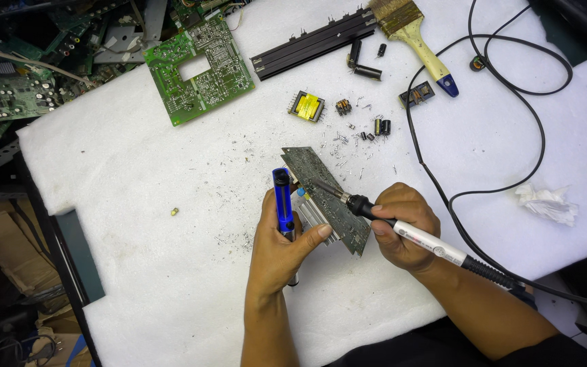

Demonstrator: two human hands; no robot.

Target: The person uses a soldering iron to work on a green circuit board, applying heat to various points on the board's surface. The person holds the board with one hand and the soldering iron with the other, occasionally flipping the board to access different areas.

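The table [137, 204] wears matt white fuzzy padding, like felt or foam. The pump [282, 204] in the left hand [276, 255] is glossy blue plastic. The iron [402, 234] in the right hand [405, 228] has a smooth white plastic grip and a metal tip. The board [324, 197] looks dull grey, with ribbed bare metal beside it. At far right, the brush [412, 30] has a pale wooden handle and coarse bristles; the tissue [547, 202] is crumpled paper.

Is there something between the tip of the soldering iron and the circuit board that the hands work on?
Nothing visible does. The soldering iron in the right hand reaches the circuit board directly; the blue desoldering pump in the left hand stands beside it.
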